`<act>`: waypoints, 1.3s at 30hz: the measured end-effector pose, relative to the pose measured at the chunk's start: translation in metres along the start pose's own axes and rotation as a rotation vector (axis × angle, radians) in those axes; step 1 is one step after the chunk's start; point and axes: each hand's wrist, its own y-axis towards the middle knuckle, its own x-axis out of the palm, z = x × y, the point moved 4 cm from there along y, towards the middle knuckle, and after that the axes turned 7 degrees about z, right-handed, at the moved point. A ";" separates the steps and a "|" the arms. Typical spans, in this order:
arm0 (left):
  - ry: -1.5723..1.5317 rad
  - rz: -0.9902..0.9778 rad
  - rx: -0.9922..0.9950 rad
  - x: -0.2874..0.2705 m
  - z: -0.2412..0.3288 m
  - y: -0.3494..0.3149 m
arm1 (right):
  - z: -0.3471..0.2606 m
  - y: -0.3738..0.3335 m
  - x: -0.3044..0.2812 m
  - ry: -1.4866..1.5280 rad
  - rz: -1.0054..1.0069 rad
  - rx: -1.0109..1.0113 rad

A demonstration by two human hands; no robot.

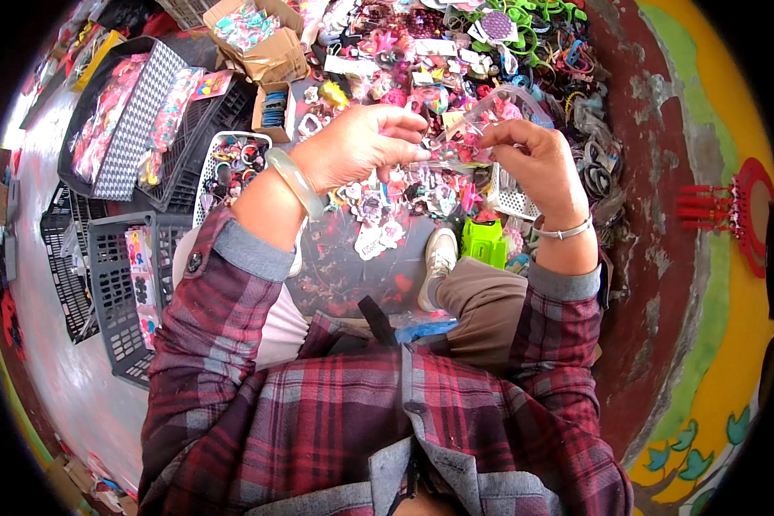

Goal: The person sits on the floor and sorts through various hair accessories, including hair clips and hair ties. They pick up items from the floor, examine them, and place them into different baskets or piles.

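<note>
A clear plastic bag [525, 105] with pink and red pieces showing through it is stretched between my two hands. My left hand [357, 146] pinches its near left edge between thumb and fingers. At the other side, the thumb and bent fingers of my right hand [537, 163] close on the bag's edge. Below the hands spreads a pile of small hair ornaments [396, 185], in pink, white and red. A white basket [514, 203] is partly hidden beneath my right hand.
Green plastic pieces [525, 26] and dark hair bands lie at the far right. To my left stand a white basket of hair ties [205, 185], a grey crate [116, 297] and an open cardboard box [275, 60]. A bright green container [485, 243] sits by my right foot.
</note>
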 end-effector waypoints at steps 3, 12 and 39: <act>-0.049 0.048 0.043 0.016 -0.013 0.004 | -0.019 -0.003 0.008 -0.035 0.030 -0.180; -0.083 -0.008 -0.140 0.019 -0.012 -0.001 | -0.028 0.001 0.014 0.551 0.236 -0.042; -0.107 -0.014 -0.024 0.017 -0.010 -0.001 | -0.007 -0.003 0.040 0.791 -0.196 0.314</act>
